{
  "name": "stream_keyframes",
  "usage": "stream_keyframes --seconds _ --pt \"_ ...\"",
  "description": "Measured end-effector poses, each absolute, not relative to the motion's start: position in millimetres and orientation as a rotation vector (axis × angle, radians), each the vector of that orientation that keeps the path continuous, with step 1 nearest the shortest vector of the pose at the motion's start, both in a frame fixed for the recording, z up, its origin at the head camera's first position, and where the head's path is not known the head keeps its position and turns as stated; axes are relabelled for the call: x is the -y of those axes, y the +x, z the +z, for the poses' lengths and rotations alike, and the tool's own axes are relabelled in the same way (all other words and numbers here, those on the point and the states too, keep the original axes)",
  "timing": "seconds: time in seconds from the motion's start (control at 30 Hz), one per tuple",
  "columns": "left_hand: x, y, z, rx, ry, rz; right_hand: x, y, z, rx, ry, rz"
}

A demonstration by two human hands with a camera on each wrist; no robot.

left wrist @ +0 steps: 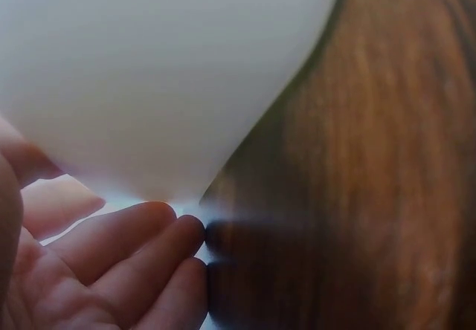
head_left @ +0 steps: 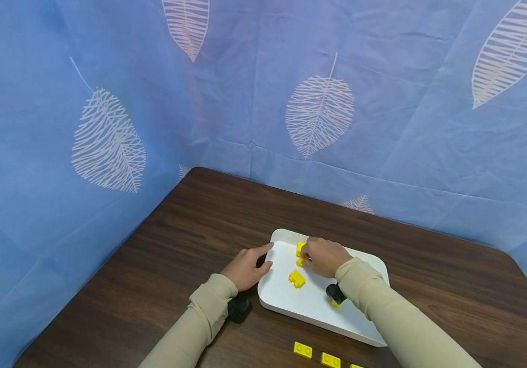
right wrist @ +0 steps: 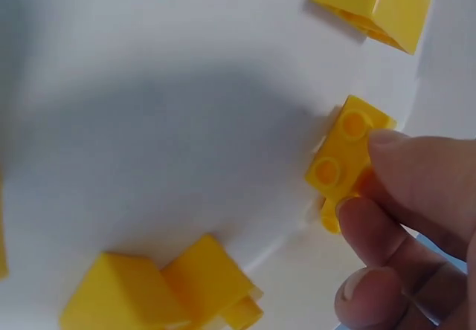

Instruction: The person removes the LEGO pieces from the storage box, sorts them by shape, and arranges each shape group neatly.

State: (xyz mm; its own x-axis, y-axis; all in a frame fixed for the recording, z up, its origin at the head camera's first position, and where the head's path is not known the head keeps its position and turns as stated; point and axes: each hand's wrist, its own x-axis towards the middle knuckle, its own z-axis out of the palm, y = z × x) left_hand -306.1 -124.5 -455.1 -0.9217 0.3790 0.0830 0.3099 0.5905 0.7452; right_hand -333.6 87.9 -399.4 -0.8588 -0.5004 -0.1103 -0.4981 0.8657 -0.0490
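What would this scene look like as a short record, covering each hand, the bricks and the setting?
Left hand: at the left rim of the white tray
Right hand: pinching a yellow studded toy brick over the tray
Other bricks in tray: several, yellow
Bricks outside tray: yellow row on its near side, partly cut off
Table: dark wood-grain
Backdrop: blue cloth, white leaf prints

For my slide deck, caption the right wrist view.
Right hand pinching a yellow plastic studded brick, with more yellow blocks on the smooth white tray beneath.
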Motion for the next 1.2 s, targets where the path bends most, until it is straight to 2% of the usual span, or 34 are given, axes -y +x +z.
stream_keyframes --seconds 0.53,0.77,1.2 --pt "123 -306 -455 -2.717 0.575 1.258 -86 -331 -398 -2.888 -0.818 0.045" --pt "125 -308 -457 -2.713 0.608 1.278 -81 -330 -394 -2.844 -0.927 0.105" --pt "125 -306 -456 -2.715 0.645 1.3 -71 -331 -397 -2.783 -0.927 0.339"
